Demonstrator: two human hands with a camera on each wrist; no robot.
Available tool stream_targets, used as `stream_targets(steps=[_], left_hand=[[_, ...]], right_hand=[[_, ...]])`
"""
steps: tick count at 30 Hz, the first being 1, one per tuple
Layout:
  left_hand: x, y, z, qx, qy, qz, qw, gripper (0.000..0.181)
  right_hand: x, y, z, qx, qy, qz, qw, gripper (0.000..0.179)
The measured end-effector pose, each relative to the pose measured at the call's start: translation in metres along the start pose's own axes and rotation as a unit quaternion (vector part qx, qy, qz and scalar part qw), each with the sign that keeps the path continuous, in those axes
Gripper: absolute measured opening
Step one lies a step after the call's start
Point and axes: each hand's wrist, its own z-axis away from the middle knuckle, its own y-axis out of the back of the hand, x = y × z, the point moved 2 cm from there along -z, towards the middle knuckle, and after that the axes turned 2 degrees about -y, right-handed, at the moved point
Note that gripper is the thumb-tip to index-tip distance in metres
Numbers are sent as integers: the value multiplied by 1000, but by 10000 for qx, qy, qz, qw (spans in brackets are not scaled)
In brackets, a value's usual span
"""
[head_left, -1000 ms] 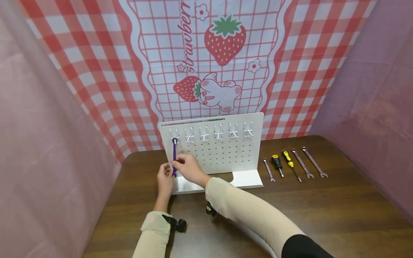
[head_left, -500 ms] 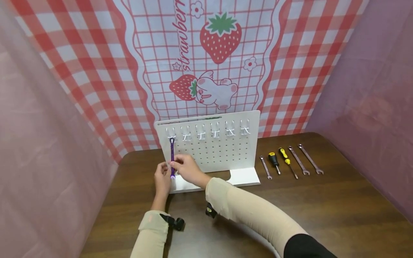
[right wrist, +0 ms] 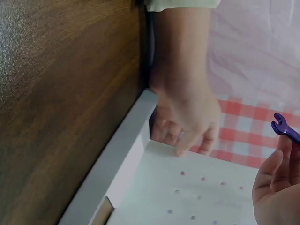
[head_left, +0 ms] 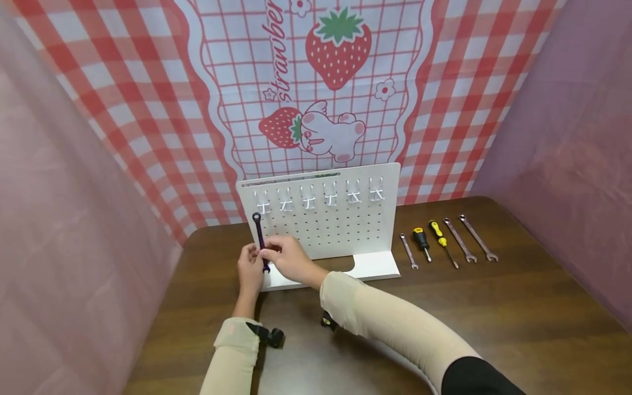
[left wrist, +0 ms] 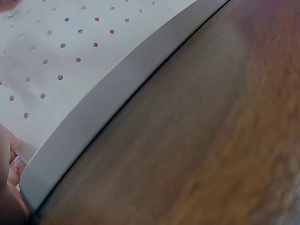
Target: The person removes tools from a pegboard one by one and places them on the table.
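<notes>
A purple combination wrench point(head_left: 261, 238) is pinched between thumb and fingers of my right hand point(head_left: 291, 258), in front of the white pegboard point(head_left: 326, 230). Its ring end points up, tilted left, just below and left of the leftmost clear hook point(head_left: 263, 204). The right wrist view shows the wrench's open end point(right wrist: 280, 123) beyond my right fingers. My left hand point(head_left: 250, 269) grips the board's left edge low down; in the right wrist view the left fingers point(right wrist: 190, 140) curl around that edge. Only part of those fingers shows in the left wrist view.
Several hooks line the board's top. Right of the board's white base point(head_left: 375, 266) lie a small wrench point(head_left: 408, 250), a stubby screwdriver point(head_left: 421, 241), a longer yellow screwdriver point(head_left: 441, 241) and two larger wrenches point(head_left: 460, 240), point(head_left: 478, 237). A checked cloth hangs behind the wooden table point(head_left: 444, 318).
The wrench's ring end, at the leftmost hook before, has swung left and now sits off to that hook's side. My right hand still pinches the wrench; my left hand stays at the board's edge.
</notes>
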Motion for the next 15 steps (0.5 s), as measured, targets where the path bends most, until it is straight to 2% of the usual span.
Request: stream_targets(steps=[4, 9, 15], left_hand=[[-24, -3, -6, 79, 155, -13, 9998, 24], [-28, -3, -8, 162, 319, -251, 9990, 25], [-29, -3, -6, 84, 498, -415, 9979, 25]], right_hand=[[-3, 9, 10, -49, 293, 75, 9995, 7], [-2, 35, 27, -34, -64, -134, 9999, 7], [4, 88, 49, 283, -196, -173, 9993, 9]])
